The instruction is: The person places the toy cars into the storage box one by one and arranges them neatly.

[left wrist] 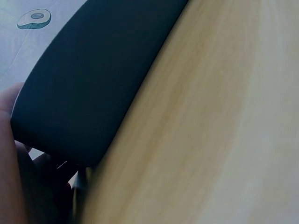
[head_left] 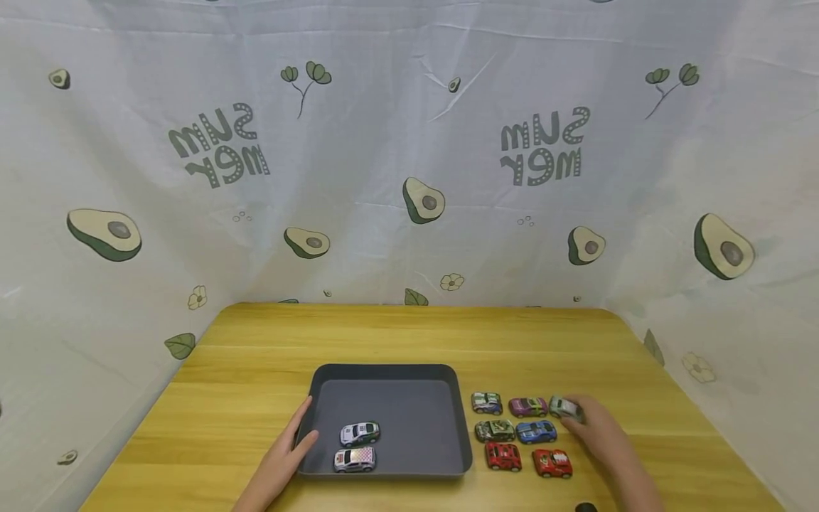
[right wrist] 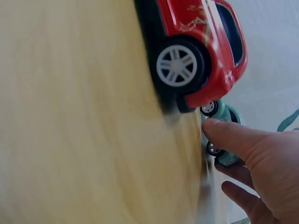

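Left of the dark tray (head_left: 448, 398), the left hand (head_left: 286, 455) lies on the yellow table (head_left: 256, 355), thumb hooked over the tray's near-left rim and fingers flat along the outside wall, steadying it rather than lifting; the left wrist view shows only that wall close up, so just how the fingers lie under it I cannot tell. Inside the tray, at its near-left corner, sit two silver toy cars (head_left: 357, 446), one behind the other. Just right of the tray stand seven more cars in three short rows: a green-and-blue one (head_left: 487, 402), a purple one (head_left: 528, 407), a camouflage one (head_left: 495, 430), a blue one (head_left: 536, 431), and two red ones (head_left: 528, 459) nearest the person. Farthest right of the tray, at the end of the back row, is the pale green car (head_left: 563, 407), and the right hand (head_left: 598, 432) has thumb and fingers closing round it, forearm angled in from the near-right edge. That little car looks light, rigid and smooth, on free wheels, so it may roll if nudged; pinching both flanks across the body looks the surest hold.
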`<action>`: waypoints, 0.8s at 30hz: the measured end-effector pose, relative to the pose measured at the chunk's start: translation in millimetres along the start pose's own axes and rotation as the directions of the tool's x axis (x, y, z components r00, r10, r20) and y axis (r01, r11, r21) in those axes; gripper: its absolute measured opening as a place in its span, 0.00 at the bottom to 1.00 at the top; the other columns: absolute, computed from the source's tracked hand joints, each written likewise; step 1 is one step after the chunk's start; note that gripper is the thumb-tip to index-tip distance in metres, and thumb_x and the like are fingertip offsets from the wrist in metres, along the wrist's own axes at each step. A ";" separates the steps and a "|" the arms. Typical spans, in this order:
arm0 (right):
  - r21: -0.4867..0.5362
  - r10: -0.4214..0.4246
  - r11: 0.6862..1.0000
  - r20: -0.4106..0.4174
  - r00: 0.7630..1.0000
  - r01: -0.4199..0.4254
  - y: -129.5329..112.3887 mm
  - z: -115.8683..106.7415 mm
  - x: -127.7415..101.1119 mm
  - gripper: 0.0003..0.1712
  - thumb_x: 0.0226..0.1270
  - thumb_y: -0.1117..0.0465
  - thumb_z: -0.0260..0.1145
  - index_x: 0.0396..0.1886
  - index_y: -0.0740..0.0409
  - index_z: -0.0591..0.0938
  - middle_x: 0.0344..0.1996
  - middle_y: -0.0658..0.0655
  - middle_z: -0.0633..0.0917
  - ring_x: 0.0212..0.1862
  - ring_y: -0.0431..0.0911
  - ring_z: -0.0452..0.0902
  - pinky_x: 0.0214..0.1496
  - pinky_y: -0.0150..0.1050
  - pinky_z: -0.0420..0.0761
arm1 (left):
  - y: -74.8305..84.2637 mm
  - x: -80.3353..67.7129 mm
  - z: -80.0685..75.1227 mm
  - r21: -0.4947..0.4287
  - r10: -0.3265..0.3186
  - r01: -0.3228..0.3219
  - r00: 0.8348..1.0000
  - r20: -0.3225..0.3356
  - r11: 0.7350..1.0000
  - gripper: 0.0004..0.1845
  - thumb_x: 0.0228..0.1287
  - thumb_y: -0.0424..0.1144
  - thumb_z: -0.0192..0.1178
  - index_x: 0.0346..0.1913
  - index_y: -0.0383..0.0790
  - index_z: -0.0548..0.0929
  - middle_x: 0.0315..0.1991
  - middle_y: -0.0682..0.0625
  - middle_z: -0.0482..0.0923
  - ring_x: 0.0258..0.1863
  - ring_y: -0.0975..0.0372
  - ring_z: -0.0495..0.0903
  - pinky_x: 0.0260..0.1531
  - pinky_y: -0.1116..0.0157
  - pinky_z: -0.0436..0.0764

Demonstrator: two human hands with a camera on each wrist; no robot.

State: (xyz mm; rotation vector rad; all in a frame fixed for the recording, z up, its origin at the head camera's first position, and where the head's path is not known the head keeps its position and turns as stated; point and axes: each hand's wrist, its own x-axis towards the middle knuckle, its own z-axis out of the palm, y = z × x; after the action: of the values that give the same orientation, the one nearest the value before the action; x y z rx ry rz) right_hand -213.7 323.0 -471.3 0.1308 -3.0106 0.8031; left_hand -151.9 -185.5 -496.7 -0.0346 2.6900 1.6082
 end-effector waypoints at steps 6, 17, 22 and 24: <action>-0.002 0.063 0.998 0.031 0.998 -0.063 -3.8 -1.9 1.0 0.29 0.57 0.57 0.63 0.51 0.74 0.72 0.44 0.73 0.78 0.46 0.63 0.74 0.48 0.58 0.73 | -1.4 -0.4 -0.1 -0.007 -0.016 0.016 1.000 0.002 1.000 0.35 0.64 0.54 0.50 0.71 0.50 0.52 0.71 0.39 0.49 0.69 0.44 0.49 0.63 0.40 0.54; 0.119 0.176 0.976 0.056 0.983 -0.181 -23.5 -5.7 -9.5 0.34 0.60 0.46 0.59 0.58 0.66 0.68 0.44 0.64 0.79 0.39 0.48 0.76 0.35 0.41 0.78 | -0.3 -1.1 0.2 -0.007 -0.006 0.006 1.000 0.001 1.000 0.34 0.64 0.53 0.50 0.71 0.49 0.53 0.71 0.38 0.49 0.69 0.43 0.50 0.62 0.39 0.55; 0.160 0.192 0.967 0.053 0.980 -0.198 -31.3 -6.1 -12.8 0.38 0.59 0.41 0.59 0.61 0.62 0.67 0.46 0.63 0.78 0.39 0.48 0.75 0.33 0.38 0.77 | -0.4 -1.0 -0.3 -0.012 -0.013 0.013 1.000 0.002 1.000 0.34 0.64 0.54 0.50 0.71 0.50 0.52 0.71 0.39 0.49 0.69 0.44 0.49 0.63 0.39 0.54; 0.135 0.158 0.978 0.029 0.987 -0.161 -33.7 -7.5 -11.9 0.37 0.60 0.42 0.58 0.60 0.64 0.68 0.48 0.66 0.78 0.42 0.52 0.76 0.37 0.45 0.78 | -0.7 -0.9 -0.3 -0.014 -0.011 0.011 1.000 0.003 1.000 0.34 0.64 0.54 0.50 0.71 0.50 0.52 0.71 0.39 0.49 0.69 0.44 0.49 0.63 0.39 0.54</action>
State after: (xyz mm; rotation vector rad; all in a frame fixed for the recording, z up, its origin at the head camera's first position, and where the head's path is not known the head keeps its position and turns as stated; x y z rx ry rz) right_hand -198.9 298.6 -448.6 -0.1040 -3.0111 1.0271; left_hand -151.0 -186.1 -497.1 -0.0472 2.6712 1.6229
